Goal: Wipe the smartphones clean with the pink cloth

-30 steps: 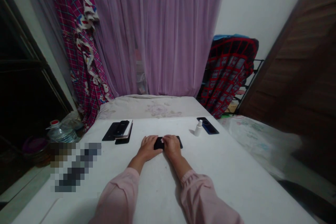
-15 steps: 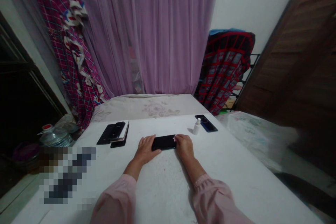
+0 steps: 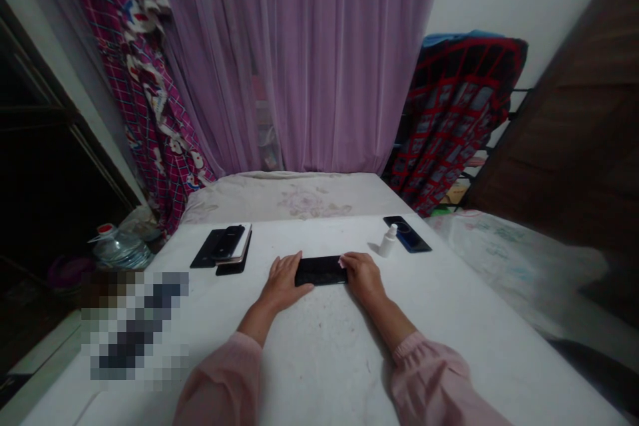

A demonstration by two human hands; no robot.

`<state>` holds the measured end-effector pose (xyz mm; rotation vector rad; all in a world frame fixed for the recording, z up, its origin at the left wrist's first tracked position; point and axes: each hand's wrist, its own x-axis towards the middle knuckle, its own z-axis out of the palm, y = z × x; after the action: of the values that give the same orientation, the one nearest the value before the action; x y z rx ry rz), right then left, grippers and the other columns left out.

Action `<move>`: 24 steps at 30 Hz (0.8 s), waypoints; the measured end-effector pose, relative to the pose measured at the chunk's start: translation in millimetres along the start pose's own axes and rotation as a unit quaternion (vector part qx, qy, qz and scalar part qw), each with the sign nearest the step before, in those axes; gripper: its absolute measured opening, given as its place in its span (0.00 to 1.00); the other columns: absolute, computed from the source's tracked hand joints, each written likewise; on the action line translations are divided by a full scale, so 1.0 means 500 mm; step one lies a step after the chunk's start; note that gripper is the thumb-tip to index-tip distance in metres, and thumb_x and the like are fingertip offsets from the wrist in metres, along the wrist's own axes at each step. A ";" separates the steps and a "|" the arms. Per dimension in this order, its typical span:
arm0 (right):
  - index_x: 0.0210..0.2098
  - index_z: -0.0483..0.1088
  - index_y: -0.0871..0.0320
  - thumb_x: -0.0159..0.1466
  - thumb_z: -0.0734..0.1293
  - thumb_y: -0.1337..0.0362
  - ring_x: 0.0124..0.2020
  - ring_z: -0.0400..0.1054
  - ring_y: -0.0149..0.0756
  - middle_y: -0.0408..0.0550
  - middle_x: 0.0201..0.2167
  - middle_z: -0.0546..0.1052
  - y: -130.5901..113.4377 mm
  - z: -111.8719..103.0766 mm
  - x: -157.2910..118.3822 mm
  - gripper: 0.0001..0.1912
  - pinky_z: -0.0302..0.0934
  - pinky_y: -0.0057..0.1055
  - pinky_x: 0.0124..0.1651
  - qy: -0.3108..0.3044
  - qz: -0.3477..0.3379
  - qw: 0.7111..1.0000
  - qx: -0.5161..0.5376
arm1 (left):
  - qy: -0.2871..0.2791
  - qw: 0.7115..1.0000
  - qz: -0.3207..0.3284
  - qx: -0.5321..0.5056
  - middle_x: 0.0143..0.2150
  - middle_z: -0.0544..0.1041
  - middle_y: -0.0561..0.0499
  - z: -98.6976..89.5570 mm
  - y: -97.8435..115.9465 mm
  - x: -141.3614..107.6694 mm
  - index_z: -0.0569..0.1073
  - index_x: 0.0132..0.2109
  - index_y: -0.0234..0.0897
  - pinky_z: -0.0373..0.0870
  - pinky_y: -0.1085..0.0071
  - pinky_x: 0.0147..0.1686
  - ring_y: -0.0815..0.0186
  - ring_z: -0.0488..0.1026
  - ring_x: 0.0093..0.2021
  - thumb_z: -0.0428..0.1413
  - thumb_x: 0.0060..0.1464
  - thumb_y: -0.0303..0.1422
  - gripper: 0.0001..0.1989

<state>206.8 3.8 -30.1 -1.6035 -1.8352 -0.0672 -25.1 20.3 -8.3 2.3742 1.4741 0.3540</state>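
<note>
A: Which parts can't you make out?

B: A patch of coarse pixels [image 3: 142, 326] blots out whatever lies at the near left of the desk [image 3: 329, 359]. The right grip [image 3: 367, 278] hides part of the black phone's [image 3: 322, 271] right edge, and most of the pale scrap [image 3: 342, 261] between its fingertips is covered too (cloth or paper, I couldn't say). Both pink sleeves [image 3: 224, 376] are cut off by the bottom of the view.

A: And where is the phone against each grip?

B: Flat on the desk, lengthwise between the two. The left grip [image 3: 283, 281] is closed around its left end, thumb along the near edge and a finger by the far corner. The right one is pinched on the scrap, right at the phone's other end.

A: How does the phone look?

B: A dark, glossy slab with straight long sides; its face shows as plain black. Beyond the right grip stands a small white bottle [image 3: 387, 241], upright, just beside a dark blue phone [image 3: 417, 239]. Well off to the left, a pile of slabs [image 3: 232, 243] overlaps, dark and pale; I can't tell whether they're all phones.
</note>
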 end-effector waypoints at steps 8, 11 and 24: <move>0.39 0.79 0.53 0.61 0.62 0.73 0.42 0.70 0.38 0.48 0.41 0.80 -0.030 0.011 0.018 0.15 0.63 0.35 0.49 -0.030 -0.018 0.999 0.022 | 0.020 1.000 0.012 -0.003 0.66 0.61 0.42 0.010 -0.010 0.003 0.50 0.67 0.38 0.38 0.54 0.67 0.55 0.54 0.67 0.55 0.52 0.45 0.40; 0.40 0.79 0.52 0.62 0.62 0.73 0.42 0.70 0.37 0.48 0.42 0.80 -0.027 -0.020 -0.013 0.16 0.64 0.33 0.47 -0.052 -0.090 0.992 0.066 | 0.021 1.000 0.006 -0.002 0.65 0.62 0.41 0.010 -0.008 0.004 0.50 0.67 0.36 0.38 0.54 0.67 0.55 0.54 0.67 0.55 0.52 0.45 0.40; 0.38 0.79 0.54 0.61 0.62 0.72 0.42 0.71 0.39 0.49 0.39 0.80 0.016 0.002 0.019 0.14 0.65 0.36 0.47 -0.008 -0.035 0.999 0.037 | 0.014 1.000 0.013 -0.018 0.65 0.63 0.43 0.005 -0.005 0.002 0.48 0.68 0.39 0.38 0.53 0.67 0.55 0.55 0.66 0.55 0.52 0.45 0.41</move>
<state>213.3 14.3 -28.9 -1.4931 -1.8841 -0.0170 -25.6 21.8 -11.5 2.3711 1.4384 0.4177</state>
